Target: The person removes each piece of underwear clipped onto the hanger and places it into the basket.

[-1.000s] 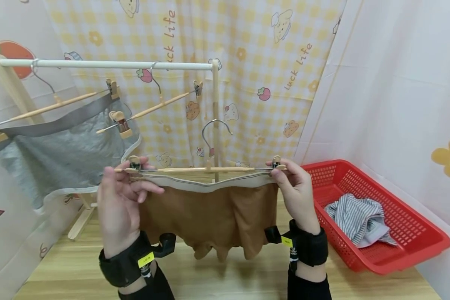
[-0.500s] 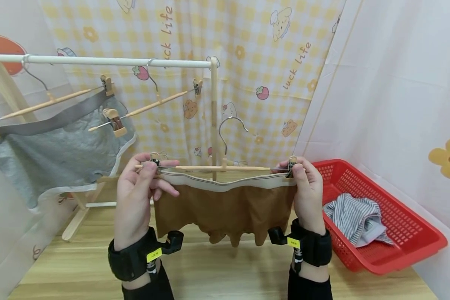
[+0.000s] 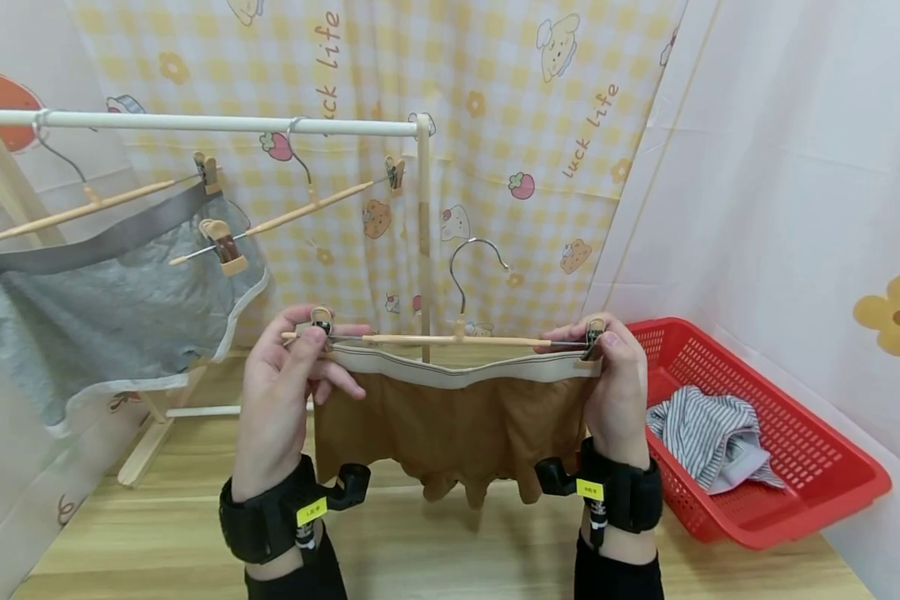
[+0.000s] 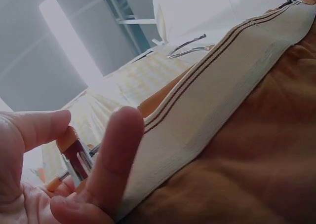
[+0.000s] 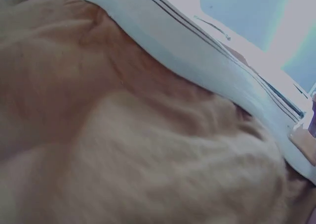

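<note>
Head view: the left hand (image 3: 285, 392) pinches the left clip of the wooden hanger (image 3: 450, 339); the right hand (image 3: 617, 383) curls round the right clip; the brown shorts (image 3: 450, 425) hang between them over the table (image 3: 435, 550).
Writing: "Luck Life" on the checked curtain (image 3: 495, 100).
Open room: the rail (image 3: 195, 123) has a free stretch by its post; the red basket (image 3: 780, 492) sits just right.
Left wrist view: the thumb and a finger (image 4: 113, 165) close on the clip beside the pale waistband (image 4: 217, 91).
Right wrist view: brown cloth and waistband fill it; I cannot tell the fingers here.
</note>
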A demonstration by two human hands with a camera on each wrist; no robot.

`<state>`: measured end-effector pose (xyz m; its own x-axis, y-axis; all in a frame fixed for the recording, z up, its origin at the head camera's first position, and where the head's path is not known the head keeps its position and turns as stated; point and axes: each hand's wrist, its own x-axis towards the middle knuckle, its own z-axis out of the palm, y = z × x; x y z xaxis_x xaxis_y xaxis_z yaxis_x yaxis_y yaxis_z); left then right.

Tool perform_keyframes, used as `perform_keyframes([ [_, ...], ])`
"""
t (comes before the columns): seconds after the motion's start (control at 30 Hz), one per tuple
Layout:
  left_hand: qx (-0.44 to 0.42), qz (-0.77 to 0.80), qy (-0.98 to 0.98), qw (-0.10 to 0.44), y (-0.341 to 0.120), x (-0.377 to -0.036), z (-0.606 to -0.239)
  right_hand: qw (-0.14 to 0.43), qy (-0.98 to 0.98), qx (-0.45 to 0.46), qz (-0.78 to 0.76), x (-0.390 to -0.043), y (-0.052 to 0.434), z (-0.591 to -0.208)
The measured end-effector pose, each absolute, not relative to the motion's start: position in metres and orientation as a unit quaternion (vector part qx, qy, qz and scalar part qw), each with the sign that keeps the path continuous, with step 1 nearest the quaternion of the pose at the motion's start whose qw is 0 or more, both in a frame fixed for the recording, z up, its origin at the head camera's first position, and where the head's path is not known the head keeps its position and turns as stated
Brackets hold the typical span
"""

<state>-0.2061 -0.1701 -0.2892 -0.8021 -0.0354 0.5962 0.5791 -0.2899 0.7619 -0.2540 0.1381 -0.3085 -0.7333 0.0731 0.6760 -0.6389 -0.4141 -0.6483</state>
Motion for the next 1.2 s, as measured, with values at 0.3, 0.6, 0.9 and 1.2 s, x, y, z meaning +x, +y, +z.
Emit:
perform_keyframes([
  [0.3,-0.18,-0.745,-0.617,0.178,-0.171,-0.202,-0.287,0.237,-0.42,0.282,0.829,-0.253,0.132,-0.307],
  [0.6,-0.149,-0.729,-0.639,0.196,-0.175,-0.2,-0.29,0.245,-0.41,0.306,0.824,-0.254,0.131,-0.31],
  [0.9,-0.162,-0.686,-0.681,0.2,-0.184,-0.201,-0.29,0.245,-0.377,0.35,0.822,-0.257,0.125,-0.309],
  [1.2,-0.163,-0.671,-0.681,0.243,-0.185,-0.204,-0.294,0.251,-0.366,0.349,0.825,-0.257,0.121,-0.31],
])
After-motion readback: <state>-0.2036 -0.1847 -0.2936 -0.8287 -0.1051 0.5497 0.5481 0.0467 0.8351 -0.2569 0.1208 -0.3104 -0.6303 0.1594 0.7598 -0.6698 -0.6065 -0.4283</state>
